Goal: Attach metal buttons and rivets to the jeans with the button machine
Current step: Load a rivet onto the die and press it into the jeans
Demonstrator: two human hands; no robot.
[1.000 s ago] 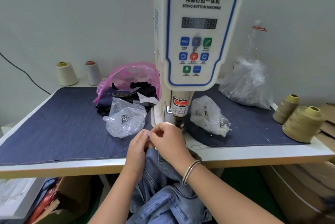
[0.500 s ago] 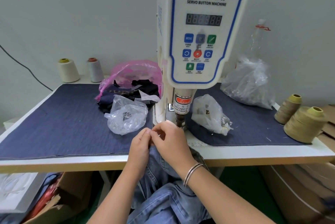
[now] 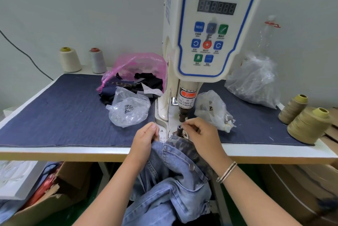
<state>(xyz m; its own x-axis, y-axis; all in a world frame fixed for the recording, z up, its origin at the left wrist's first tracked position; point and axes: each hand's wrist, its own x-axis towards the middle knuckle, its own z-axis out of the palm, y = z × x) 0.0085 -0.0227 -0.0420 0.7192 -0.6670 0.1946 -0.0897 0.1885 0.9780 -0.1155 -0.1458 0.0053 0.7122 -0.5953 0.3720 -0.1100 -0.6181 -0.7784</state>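
Two hands: left hand (image 3: 145, 137) grips jeans (image 3: 175, 180), right hand (image 3: 201, 132) at die

jeans (image 3: 173, 180): faded denim, shiny metal button (image 3: 191, 166). button machine (image 3: 210, 24): glossy white plastic. table mat (image 3: 64, 112): matt dark denim. bags (image 3: 128, 110): clear crinkly plastic.

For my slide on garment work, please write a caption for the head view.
Right hand sets a small part on the machine post while left hand grips the jeans.
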